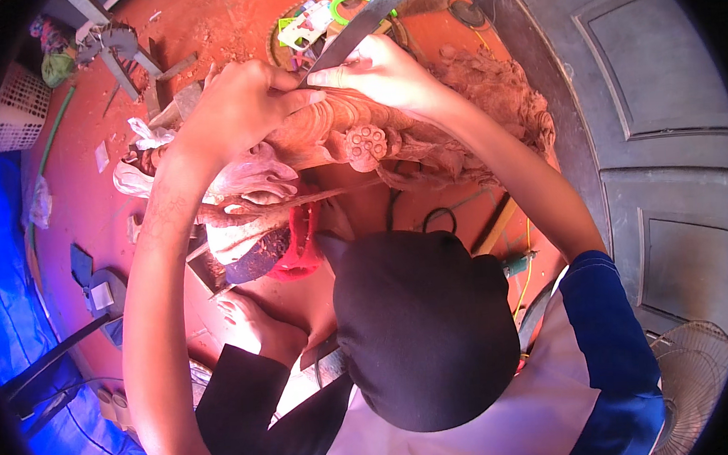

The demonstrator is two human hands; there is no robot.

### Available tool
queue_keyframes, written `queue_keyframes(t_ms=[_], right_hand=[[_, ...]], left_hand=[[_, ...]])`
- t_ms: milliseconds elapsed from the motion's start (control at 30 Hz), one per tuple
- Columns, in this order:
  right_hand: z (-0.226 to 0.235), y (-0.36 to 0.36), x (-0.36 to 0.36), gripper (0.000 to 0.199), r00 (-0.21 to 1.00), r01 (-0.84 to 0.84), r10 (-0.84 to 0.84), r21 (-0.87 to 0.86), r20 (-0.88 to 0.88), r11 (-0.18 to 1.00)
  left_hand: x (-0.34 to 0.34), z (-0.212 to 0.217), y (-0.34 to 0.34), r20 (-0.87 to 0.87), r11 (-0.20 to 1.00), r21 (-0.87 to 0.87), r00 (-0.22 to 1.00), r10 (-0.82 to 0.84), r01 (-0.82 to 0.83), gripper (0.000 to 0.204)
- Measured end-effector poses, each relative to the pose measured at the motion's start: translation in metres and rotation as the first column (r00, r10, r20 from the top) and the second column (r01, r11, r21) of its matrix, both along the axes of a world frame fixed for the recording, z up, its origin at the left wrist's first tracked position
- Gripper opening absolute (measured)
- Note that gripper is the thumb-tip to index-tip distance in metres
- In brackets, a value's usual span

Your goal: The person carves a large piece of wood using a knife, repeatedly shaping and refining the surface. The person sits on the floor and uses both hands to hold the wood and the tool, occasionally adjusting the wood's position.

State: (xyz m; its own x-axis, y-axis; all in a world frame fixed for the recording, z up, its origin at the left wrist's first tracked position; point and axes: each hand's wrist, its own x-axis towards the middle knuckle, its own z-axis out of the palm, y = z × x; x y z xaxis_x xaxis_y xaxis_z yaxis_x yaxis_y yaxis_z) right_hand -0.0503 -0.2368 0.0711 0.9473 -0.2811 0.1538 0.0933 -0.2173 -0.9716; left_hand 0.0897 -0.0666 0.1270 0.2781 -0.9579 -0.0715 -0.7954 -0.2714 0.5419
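Observation:
A long reddish-brown wood carving (451, 151) lies across the floor in front of me, with a round carved seed pod (367, 147) near its middle. Over its upper side, my left hand (236, 106) is closed, fingertips pinching the lower end of a long dark strip (360, 29), which looks like sandpaper. My right hand (379, 72) is closed round the same strip a little further along. The strip's far end sticks up past my right hand and bends over. Where the strip meets the wood is partly hidden by my fingers.
Beyond the carving stands a round basket (274, 49) of small items with a green ring (351, 9). Wood pieces and a metal stand (116, 59) are at the far left, a blue tarp (3, 258) at the left. A grey door (664, 84) and a fan (694, 374) stand at the right.

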Motion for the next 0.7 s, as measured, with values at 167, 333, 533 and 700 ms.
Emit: queue_keyframes(t_ms=[167,333,533,700], right_hand=[[-0.009,-0.008,0.006,0.015,1.000,0.002,-0.003,0.028,0.030,1.000],[-0.008,-0.001,0.008,0.012,0.999,0.013,-0.018,0.116,0.043,0.993],[0.007,0.003,0.002,0.019,0.994,-0.102,0.103,-0.029,0.042,0.994],[0.033,0.024,0.016,0.021,0.978,-0.125,0.155,-0.205,0.139,0.971]], left_hand=[[0.003,-0.003,-0.006,-0.037,1.000,0.031,0.999,-0.006,0.007,0.034],[0.000,0.014,-0.009,-0.085,0.982,0.173,0.992,0.088,-0.072,0.040],[0.010,-0.003,0.009,-0.181,1.000,0.023,0.983,-0.014,0.019,0.037],[0.022,-0.006,0.039,-0.229,0.978,-0.205,0.973,-0.015,-0.033,0.025]])
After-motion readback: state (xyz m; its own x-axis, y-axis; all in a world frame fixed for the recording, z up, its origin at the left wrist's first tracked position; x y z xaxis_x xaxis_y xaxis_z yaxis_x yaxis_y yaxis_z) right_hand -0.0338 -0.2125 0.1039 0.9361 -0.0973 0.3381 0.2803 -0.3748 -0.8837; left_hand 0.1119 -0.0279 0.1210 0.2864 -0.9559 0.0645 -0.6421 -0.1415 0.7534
